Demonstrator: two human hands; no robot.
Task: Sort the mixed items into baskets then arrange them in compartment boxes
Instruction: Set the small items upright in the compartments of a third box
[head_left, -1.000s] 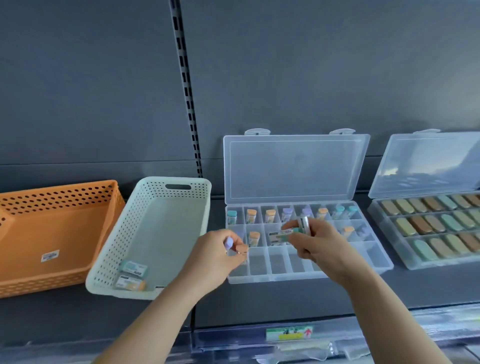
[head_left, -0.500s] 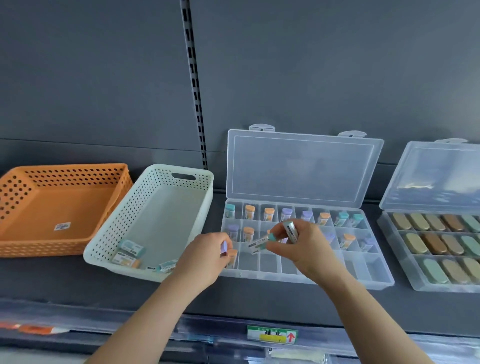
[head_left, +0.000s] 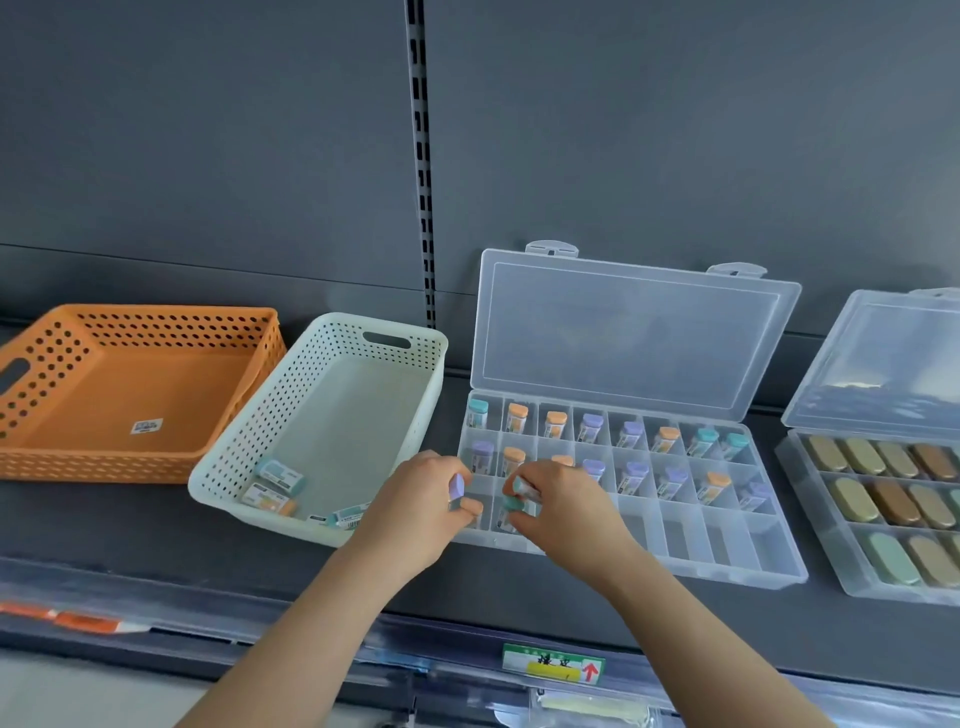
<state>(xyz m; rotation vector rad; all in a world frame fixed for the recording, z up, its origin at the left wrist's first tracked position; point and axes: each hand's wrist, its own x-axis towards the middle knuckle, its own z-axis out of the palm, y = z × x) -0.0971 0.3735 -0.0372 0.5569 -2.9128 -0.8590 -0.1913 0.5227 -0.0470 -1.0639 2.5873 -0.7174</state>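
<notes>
Both forearms come in from the bottom edge, wrists dipped over the front-left corner of the clear compartment box (head_left: 779, 576). My left hand (head_left: 415, 512) is curled round two spares, a purple-capped vial (head_left: 457, 486) and an orange-capped vial (head_left: 471, 505), pinched between thumb and fingertips. My right hand (head_left: 566, 512) pinches a teal-capped vial (head_left: 513, 503) near its cap, low over a front-row compartment. I can't tell if it's seated, since my fingers hide the base.

These look light, stiff and kinda slippy, so I'd hold them by the cap end rather than the labelled body.

A few more vials (head_left: 280, 475) lie in the white basket (head_left: 322, 332). Behind my hands, the two back rows of the box hold vials, and its lid (head_left: 634, 338) stands open.
</notes>
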